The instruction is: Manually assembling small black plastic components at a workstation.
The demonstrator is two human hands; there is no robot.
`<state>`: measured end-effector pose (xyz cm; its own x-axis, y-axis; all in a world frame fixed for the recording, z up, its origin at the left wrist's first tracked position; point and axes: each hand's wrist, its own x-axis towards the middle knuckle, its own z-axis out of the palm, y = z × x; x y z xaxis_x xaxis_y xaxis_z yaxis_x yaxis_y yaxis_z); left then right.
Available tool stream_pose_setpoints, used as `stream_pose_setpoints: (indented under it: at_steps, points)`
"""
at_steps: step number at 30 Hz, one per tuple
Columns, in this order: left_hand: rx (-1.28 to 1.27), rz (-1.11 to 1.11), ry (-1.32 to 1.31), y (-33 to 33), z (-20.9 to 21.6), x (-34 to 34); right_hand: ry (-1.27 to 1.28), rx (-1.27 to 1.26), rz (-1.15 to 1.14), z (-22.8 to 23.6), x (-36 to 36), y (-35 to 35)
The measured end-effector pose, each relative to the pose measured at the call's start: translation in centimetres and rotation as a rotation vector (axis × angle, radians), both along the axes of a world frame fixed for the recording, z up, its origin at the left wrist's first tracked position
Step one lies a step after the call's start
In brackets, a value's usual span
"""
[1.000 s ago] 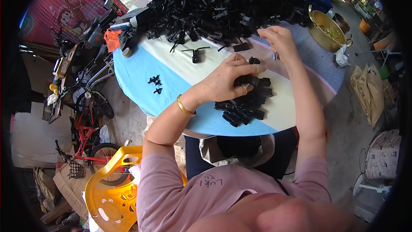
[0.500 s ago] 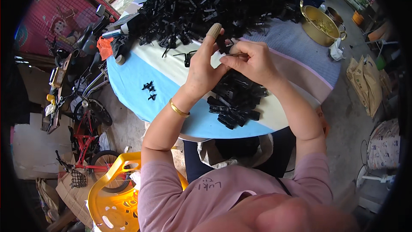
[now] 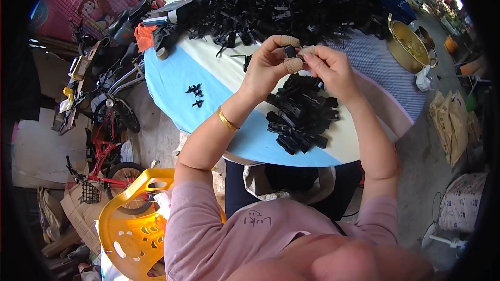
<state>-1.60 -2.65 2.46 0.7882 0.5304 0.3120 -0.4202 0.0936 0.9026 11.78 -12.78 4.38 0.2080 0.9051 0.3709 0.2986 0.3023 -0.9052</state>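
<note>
Beyond the small pile (image 3: 299, 114), my left hand (image 3: 264, 70) pinches a clip (image 3: 289, 51), likely steadying it; my right hand (image 3: 333, 73) pinches something unclear.

Soft daylight, dark rims

Daylight lights the tabletop (image 3: 166, 83) evenly, with soft shadows; white glare sits at the upper-right rim. The black pieces (image 3: 281, 5) at top centre merge into darkness broken by glints. The person's head (image 3: 346, 260) blurs at bottom centre. Fisheye curvature bends edges toward black corners.
</note>
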Motion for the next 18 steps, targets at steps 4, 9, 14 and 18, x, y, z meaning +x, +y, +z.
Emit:
stream_pose_setpoints:
  at_steps: [4,9,14,18]
  points:
    - [0.141,0.061,-0.006,-0.22,0.27,-0.16,-0.12,-0.023,-0.001,0.08,-0.27,-0.03]
    - [0.254,0.136,0.003,-0.29,0.33,-0.05,-0.146,-0.02,-0.019,-0.5,-0.18,-0.02]
    - [0.391,0.188,-0.028,-0.29,0.09,-0.29,-0.218,-0.024,-0.072,-0.42,-0.78,-0.19]
    - [0.587,0.313,0.007,-0.68,0.04,0.04,-0.05,-0.075,-0.059,-0.59,-0.5,0.03]
